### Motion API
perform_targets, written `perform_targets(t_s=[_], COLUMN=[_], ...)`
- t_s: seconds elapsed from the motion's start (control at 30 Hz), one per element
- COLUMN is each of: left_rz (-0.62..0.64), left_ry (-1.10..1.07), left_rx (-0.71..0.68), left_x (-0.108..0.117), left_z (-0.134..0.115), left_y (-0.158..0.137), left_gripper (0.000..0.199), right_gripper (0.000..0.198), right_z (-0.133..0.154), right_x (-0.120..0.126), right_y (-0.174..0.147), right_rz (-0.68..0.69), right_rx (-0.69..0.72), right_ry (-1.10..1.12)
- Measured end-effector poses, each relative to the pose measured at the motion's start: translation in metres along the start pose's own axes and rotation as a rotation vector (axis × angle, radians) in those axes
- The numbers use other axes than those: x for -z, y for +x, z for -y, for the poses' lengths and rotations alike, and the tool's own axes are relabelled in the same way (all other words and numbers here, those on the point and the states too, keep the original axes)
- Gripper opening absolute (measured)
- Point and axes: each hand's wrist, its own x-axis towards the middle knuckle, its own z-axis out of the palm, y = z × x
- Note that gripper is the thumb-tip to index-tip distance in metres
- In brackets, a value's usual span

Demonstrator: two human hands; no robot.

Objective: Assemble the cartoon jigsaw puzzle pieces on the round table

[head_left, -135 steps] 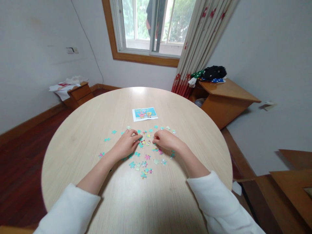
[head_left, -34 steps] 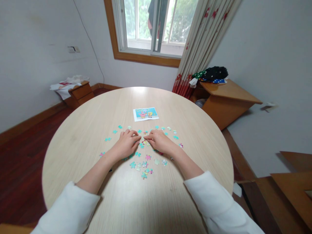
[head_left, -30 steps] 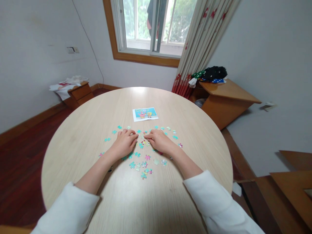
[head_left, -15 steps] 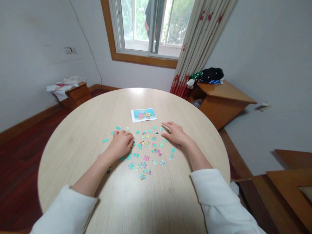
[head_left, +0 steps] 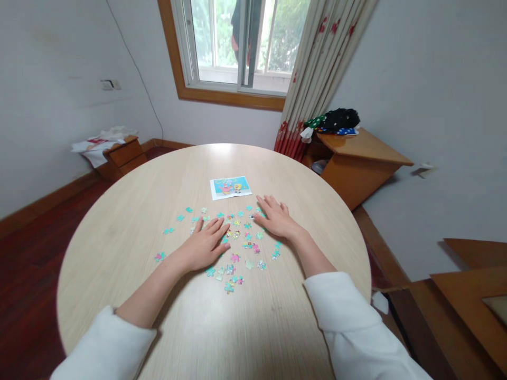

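Puzzle pieces (head_left: pixel 235 258) lie around the left hand (head_left: pixel 204 245) and right hand (head_left: pixel 275 217), fingers splayed wide; picture card (head_left: pixel 231 188) sits past the fingertips, probably for easy peeking.

Both arms are stretched forward and angled inward, the left arm (head_left: pixel 148 293) from the lower left and the right arm (head_left: pixel 315 253) from the lower right. The left hand (head_left: pixel 206 245) is held palm down, its fingers (head_left: pixel 217 231) fanned apart and its thumb pointed inward. The right hand (head_left: pixel 275 217) is placed slightly farther forward, also palm down, with fingers loosely spread and directed forward and to the left. Nothing is gripped by either hand, and a gap is left between them.
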Motion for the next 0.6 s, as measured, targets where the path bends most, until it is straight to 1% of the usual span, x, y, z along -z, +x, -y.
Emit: perform_targets(t_s=[0.1, 0.2, 0.27, 0.37, 0.43, 0.53, 0.6], left_rz=[0.016, -0.004, -0.044, -0.098, -0.081, -0.041, -0.039], left_ry=[0.019, 0.004, -0.015, -0.028, -0.034, -0.039, -0.027], left_rx=[0.045, 0.05, 0.004, -0.124, -0.207, -0.237, -0.223], left_x=[-0.001, 0.001, 0.004, 0.006, 0.006, 0.006, 0.006], left_z=[0.005, 0.006, 0.001, -0.016, -0.03, -0.041, -0.041], left_y=[0.001, 0.002, 0.001, -0.001, -0.003, -0.005, -0.005], left_gripper=[0.059, 0.057, 0.053, 0.046, 0.045, 0.044, 0.043], right_gripper=[0.069, 0.07, 0.068, 0.065, 0.063, 0.067, 0.08], right_z=[0.014, 0.02, 0.019, 0.017, 0.017, 0.015, 0.013], right_x=[-0.006, -0.012, -0.016, -0.016, -0.013, -0.004, 0.004], right_y=[-0.001, 0.0, 0.002, 0.003, 0.003, -0.001, -0.005], right_rz=[0.042, 0.064, 0.059, 0.044, 0.039, 0.039, 0.054], right_rx=[0.043, 0.067, 0.068, 0.053, 0.046, 0.083, 0.143], right_ry=[-0.042, -0.093, -0.107, -0.08, -0.047, 0.018, 0.07])
